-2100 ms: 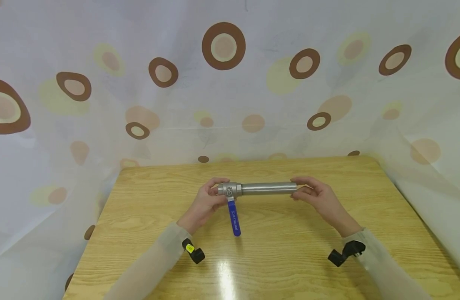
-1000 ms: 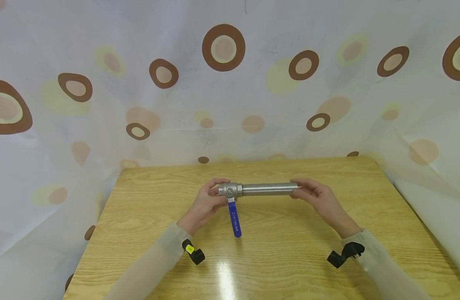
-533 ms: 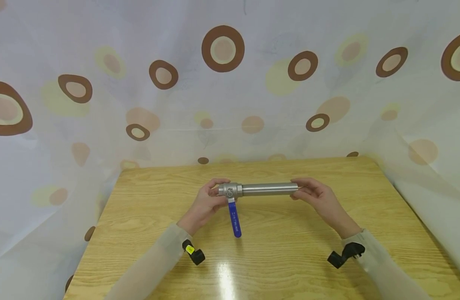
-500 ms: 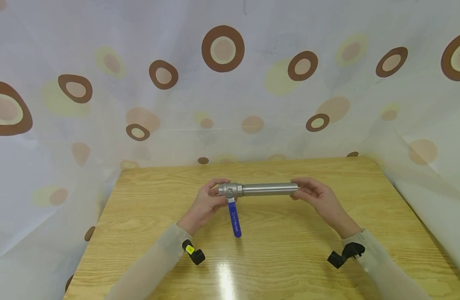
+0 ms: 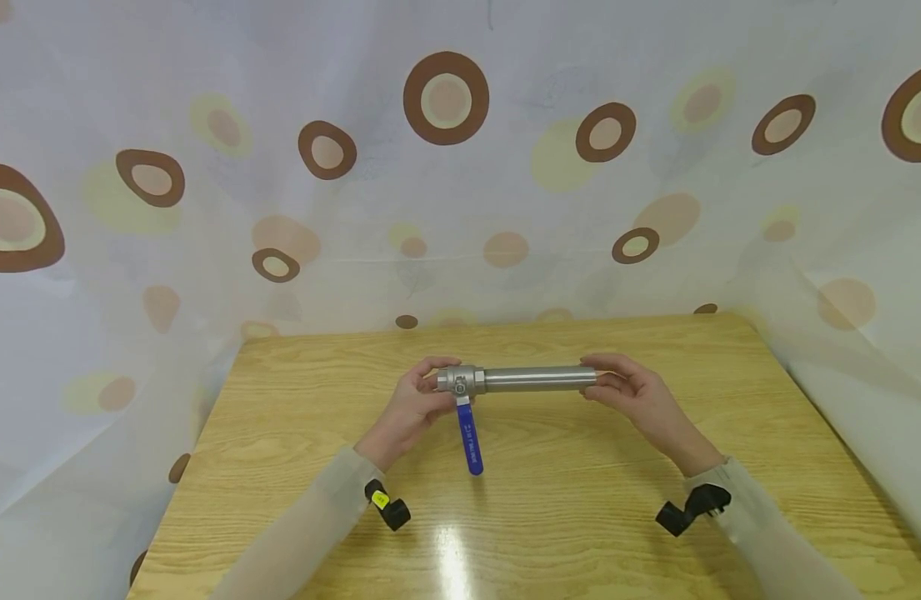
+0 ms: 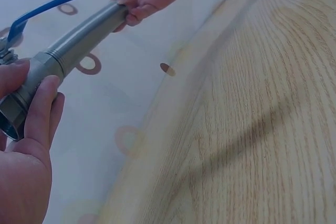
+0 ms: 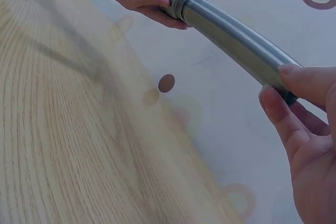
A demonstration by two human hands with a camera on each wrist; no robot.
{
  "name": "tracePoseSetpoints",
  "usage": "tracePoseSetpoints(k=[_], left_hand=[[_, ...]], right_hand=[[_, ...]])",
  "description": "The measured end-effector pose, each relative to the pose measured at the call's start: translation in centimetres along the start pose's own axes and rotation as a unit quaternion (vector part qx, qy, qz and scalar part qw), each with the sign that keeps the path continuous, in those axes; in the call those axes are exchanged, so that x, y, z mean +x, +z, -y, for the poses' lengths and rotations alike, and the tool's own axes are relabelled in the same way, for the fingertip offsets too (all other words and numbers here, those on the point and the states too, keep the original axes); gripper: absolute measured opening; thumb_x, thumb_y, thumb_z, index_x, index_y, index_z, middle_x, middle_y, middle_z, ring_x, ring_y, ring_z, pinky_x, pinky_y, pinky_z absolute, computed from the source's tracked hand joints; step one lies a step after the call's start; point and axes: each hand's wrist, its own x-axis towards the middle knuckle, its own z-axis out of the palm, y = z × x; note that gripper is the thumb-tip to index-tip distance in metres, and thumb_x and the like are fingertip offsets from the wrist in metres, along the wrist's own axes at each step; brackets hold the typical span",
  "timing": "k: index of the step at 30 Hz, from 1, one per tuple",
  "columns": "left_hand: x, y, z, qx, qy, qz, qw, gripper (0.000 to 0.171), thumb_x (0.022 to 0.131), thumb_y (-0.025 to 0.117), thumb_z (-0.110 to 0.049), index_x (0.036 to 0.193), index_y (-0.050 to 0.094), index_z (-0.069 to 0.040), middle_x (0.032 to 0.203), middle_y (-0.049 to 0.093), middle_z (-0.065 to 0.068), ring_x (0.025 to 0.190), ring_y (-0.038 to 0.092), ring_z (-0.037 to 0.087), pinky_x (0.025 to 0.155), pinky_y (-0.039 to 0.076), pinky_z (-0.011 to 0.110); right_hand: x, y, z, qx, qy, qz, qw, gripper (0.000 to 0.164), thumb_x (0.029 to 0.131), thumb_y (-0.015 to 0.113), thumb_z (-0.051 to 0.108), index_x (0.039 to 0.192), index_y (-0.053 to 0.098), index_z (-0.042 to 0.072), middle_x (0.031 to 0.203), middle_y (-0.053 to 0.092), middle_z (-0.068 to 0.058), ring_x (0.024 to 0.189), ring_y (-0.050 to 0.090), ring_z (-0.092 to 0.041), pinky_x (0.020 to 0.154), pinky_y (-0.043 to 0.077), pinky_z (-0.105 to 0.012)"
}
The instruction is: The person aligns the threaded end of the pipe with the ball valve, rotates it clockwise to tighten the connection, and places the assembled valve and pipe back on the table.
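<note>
A steel ball valve (image 5: 461,379) is held in my left hand (image 5: 406,410), fingers behind its body and thumb below. Its blue lever handle (image 5: 470,437) points toward me. From the valve's right end a straight metal pipe (image 5: 535,379) runs out level, its end seated in the valve's hex collar. My right hand (image 5: 646,402) pinches the pipe's free end between thumb and fingers. In the left wrist view, the valve's other opening (image 6: 11,121) faces me, partly ringed by the left fingers. The right wrist view shows the thumb (image 7: 302,80) on the pipe's upper side.
Valve and pipe hang above a wood-grain table (image 5: 565,517), on which their shadow falls. A white sheet (image 5: 505,192) with brown and yellow ring patterns surrounds the back and sides. Each wrist carries a small black camera (image 5: 388,504).
The right fingers have shifted a little round the pipe's end. The left hand, the valve and its lever stay almost where they were.
</note>
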Motion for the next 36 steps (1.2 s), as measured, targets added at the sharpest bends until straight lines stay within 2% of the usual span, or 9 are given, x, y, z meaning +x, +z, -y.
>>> tracePoseSetpoints(k=[6,10,17,20,27,33,36], left_hand=[[0.02,-0.07,0.02,-0.003,0.001,0.002,1.0000,0.050,0.087,0.059,0.017,0.130,0.059,-0.010,0.127,0.064,0.010,0.111,0.067,0.022,0.092,0.060,0.030],[0.01,0.03,0.04,-0.007,0.003,0.003,1.0000,0.050,0.087,0.059,0.017,0.128,0.059,-0.011,0.127,0.065,0.010,0.111,0.067,0.023,0.092,0.060,0.030],[-0.06,0.12,0.03,-0.008,0.010,0.004,0.9999,0.049,0.087,0.058,0.018,0.127,0.060,-0.012,0.126,0.064,0.010,0.110,0.067,0.022,0.090,0.060,0.028],[-0.05,0.13,0.06,-0.007,0.012,0.005,0.9999,0.049,0.087,0.057,0.018,0.127,0.060,-0.012,0.126,0.064,0.010,0.110,0.066,0.021,0.089,0.060,0.028],[0.01,0.04,0.15,-0.007,0.009,0.008,0.9999,0.048,0.088,0.058,0.017,0.125,0.061,-0.014,0.126,0.063,0.009,0.110,0.067,0.021,0.090,0.060,0.028],[-0.16,0.07,0.12,-0.008,0.008,0.011,0.9999,0.050,0.087,0.058,0.017,0.127,0.060,-0.013,0.127,0.065,0.009,0.109,0.068,0.022,0.091,0.060,0.030],[-0.19,0.05,0.07,-0.009,0.009,0.011,0.9999,0.050,0.087,0.057,0.017,0.129,0.060,-0.012,0.127,0.065,0.009,0.109,0.069,0.022,0.091,0.060,0.031]], right_hand=[[0.18,0.25,0.01,-0.024,0.000,-0.019,1.000,0.039,0.105,0.061,0.011,0.141,0.056,-0.002,0.109,0.073,0.004,0.099,0.072,-0.008,0.091,0.058,-0.023],[0.24,0.22,-0.08,-0.028,-0.006,-0.019,0.999,0.036,0.106,0.059,0.012,0.139,0.058,-0.005,0.112,0.074,0.004,0.099,0.072,-0.010,0.091,0.059,-0.027],[0.03,-0.06,0.07,-0.010,0.009,-0.002,1.000,0.046,0.105,0.061,0.012,0.150,0.052,0.003,0.116,0.073,0.002,0.105,0.071,-0.008,0.093,0.056,-0.020],[0.02,-0.04,0.17,-0.011,0.008,-0.003,1.000,0.045,0.104,0.062,0.011,0.148,0.053,0.004,0.115,0.073,0.002,0.105,0.071,-0.007,0.093,0.057,-0.021],[0.17,0.16,0.22,-0.024,0.010,-0.020,0.999,0.040,0.105,0.061,0.012,0.142,0.057,-0.003,0.108,0.076,0.001,0.098,0.073,-0.012,0.091,0.059,-0.024],[0.16,0.13,0.01,-0.030,0.017,-0.015,0.999,0.039,0.106,0.060,0.017,0.138,0.060,-0.006,0.115,0.074,-0.012,0.098,0.073,-0.013,0.092,0.060,-0.030],[0.10,-0.05,-0.14,-0.029,0.021,-0.007,0.999,0.042,0.107,0.060,0.018,0.143,0.057,-0.002,0.121,0.072,-0.007,0.102,0.072,-0.010,0.094,0.058,-0.026]])
